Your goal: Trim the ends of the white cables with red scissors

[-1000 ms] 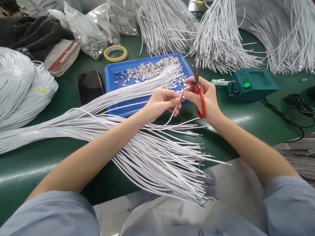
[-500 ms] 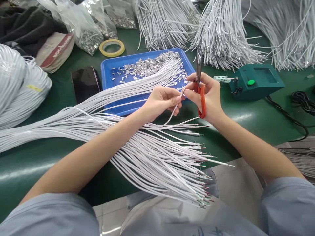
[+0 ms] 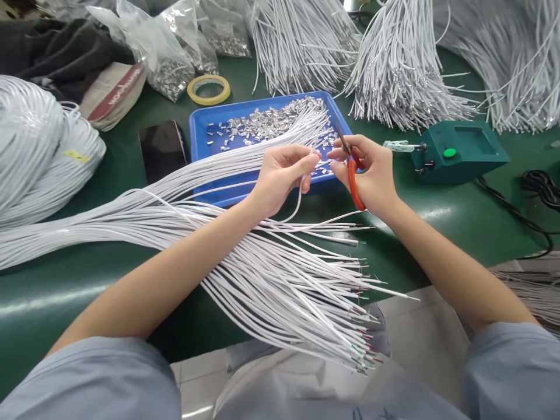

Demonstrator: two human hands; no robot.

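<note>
Between thumb and fingers, my left hand (image 3: pixel 286 175) pinches a white cable (image 3: pixel 299 205) near its end. Just to the right, my right hand (image 3: pixel 370 169) holds scissors with orange handles (image 3: pixel 353 184), their blades pointing up and left. A small gap separates the two hands. Behind them lies a blue tray (image 3: pixel 199 131) with small metal pieces (image 3: pixel 266 121) and the ends of a cable bundle. A second fan of white cables (image 3: pixel 280 280), with stripped coloured wire ends, spreads below my left forearm.
A green device (image 3: pixel 466 153) stands right of the tray. Yellow tape (image 3: pixel 225 92), a phone (image 3: pixel 161 151) and bags of metal pieces (image 3: pixel 170 76) lie left and behind. A coiled cable bundle (image 3: pixel 35 151) is far left; hanging cable bunches (image 3: pixel 394 76) line the back.
My hands have moved slightly apart, the left one leftward with the cable end. The scissors have tilted to the left. The whole view has shifted slightly.
</note>
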